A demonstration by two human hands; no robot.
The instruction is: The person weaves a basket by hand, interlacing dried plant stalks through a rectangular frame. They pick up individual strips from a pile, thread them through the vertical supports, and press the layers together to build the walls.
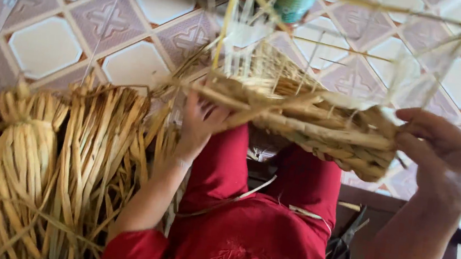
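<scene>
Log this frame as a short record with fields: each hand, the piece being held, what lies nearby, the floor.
left hand: grips the near-left edge of the woven basket
right hand: holds the basket's right end
woven basket: half-made, straw-coloured, on a thin frame, held over the lap
straw bundles: tied, stacked at the person's left
scissors: dark, beside the right leg
clothing: red trousers
floor: patterned tiles

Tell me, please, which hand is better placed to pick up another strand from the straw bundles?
Probably the left hand: the straw bundles lie right beside that arm, while the right hand holds the far end of the half-woven basket, away from them.
</scene>
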